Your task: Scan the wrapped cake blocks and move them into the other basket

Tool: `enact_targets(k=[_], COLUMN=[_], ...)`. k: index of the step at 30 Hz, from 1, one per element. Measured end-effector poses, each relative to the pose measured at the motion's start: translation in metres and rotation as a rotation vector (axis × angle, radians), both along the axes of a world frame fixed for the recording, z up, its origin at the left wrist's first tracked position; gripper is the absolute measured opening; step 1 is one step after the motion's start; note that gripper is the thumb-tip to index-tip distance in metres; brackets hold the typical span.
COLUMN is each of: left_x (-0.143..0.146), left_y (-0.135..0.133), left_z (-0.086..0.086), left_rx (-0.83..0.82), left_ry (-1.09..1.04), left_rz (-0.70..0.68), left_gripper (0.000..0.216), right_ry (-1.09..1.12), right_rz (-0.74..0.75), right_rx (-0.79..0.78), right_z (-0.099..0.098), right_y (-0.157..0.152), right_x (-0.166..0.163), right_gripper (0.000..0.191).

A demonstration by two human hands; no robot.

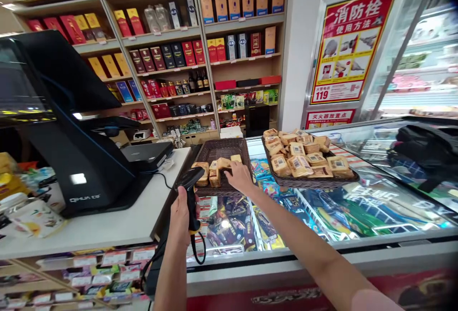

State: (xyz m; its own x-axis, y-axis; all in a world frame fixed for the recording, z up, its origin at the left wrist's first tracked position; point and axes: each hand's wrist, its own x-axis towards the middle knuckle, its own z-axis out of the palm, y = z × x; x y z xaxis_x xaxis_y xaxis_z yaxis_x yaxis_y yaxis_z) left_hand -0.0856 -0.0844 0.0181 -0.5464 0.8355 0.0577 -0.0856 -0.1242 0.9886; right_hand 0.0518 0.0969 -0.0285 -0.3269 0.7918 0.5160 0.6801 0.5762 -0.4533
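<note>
L hand (180, 212) w/ scanner (192, 199), R hand (241, 177) at pkgs (214, 176) in basket (222, 148)

We look out from one head-worn camera, facing forward and down along the forearms, which enter from the bottom and lower right and lead to the left hand (181, 215) and right hand (239, 176) near mid-view. The freezer (250, 273) lies close below us, while our wide view reaches shelves (248, 70) well beyond.
</note>
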Motion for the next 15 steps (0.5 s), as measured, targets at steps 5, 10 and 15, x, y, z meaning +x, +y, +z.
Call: enact_targets(k=[5,10,15], left_x=[-0.025,-0.029,-0.017], left_y=[-0.010,-0.014,-0.014], left_z=[0.000,-0.001,0.001], left_rx=[0.008,-0.003,-0.023], left_ry=[-0.018,-0.014,0.002], left_rz=[0.044,0.035,0.039], left_gripper=[0.068,0.068,0.069], right_ry=[-0.064,-0.069,0.080], right_rz=[0.154,0.171,0.094], right_rx=[-0.087,-0.152,-0.143], right_z=[0.010,0.012,0.016], right_y=[0.023,0.031,0.017], right_x=[-0.072,-0.101,-0.068], right_gripper=[0.032,0.029,0.037])
